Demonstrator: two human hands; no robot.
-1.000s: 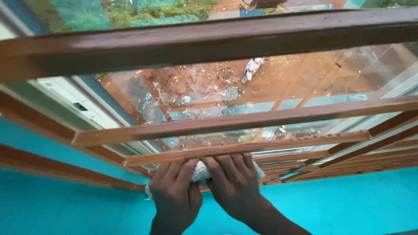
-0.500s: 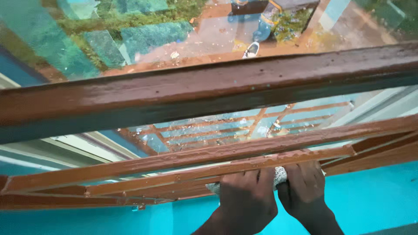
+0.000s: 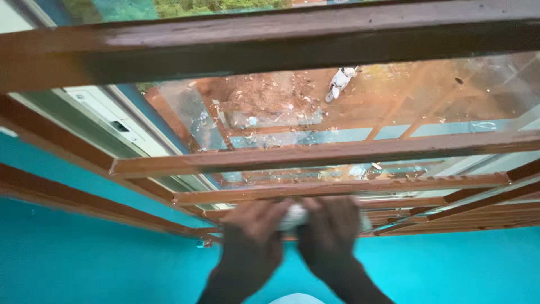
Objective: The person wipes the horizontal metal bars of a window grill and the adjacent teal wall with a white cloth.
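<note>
Two hands side by side, left hand (image 3: pixel 251 242), right hand (image 3: pixel 332 236), white cloth (image 3: pixel 294 216) pinched between both grips, against brown window bars (image 3: pixel 337 184).

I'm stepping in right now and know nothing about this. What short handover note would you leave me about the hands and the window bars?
Left hand: pressed against the lower brown window bars, fingers closed on a pale cloth.
Right hand: beside the left, gripping the same cloth; both are motion-blurred.
Things: the cloth sits between the two hands at the lowest bars, just above the turquoise wall. Glass panes lie behind the bars.
Done: cannot tell which bars have been wiped; the upper ones show wet-looking specks.
Left: likely the rest of the bars, judged only from where the hands are.
</note>
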